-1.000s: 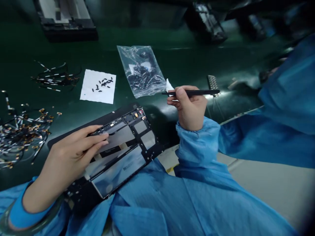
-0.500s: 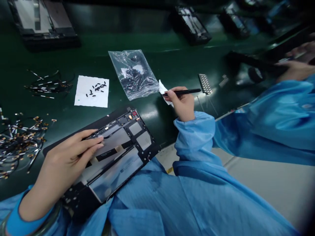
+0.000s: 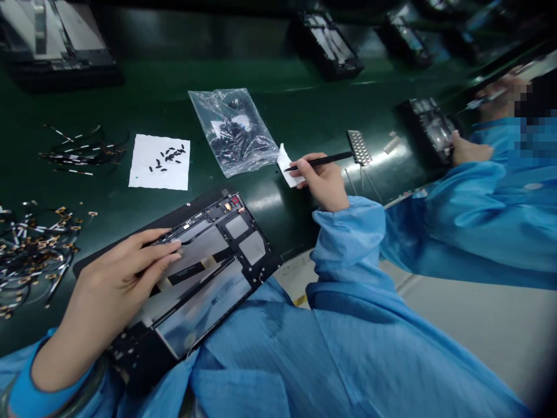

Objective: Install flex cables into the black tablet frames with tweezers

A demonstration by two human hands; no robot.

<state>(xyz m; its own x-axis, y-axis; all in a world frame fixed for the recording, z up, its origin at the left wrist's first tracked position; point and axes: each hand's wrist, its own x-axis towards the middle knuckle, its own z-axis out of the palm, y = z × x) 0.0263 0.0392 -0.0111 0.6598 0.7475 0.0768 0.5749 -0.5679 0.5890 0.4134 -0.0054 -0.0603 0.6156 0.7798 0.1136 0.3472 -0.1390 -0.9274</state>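
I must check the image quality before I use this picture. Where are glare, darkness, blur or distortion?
Head view: glare whitens the green bench between the opened tablet and the right hand, and streaks the plastic bag; the black devices toward the top right look dark and soft; pixel blocks hide a patch at the right edge.

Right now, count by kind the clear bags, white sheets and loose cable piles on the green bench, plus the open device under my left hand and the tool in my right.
Clear bag: 1
White sheets: 2
Cable piles: 2
Open device: 1
Black pointed tool: 1
Total: 7
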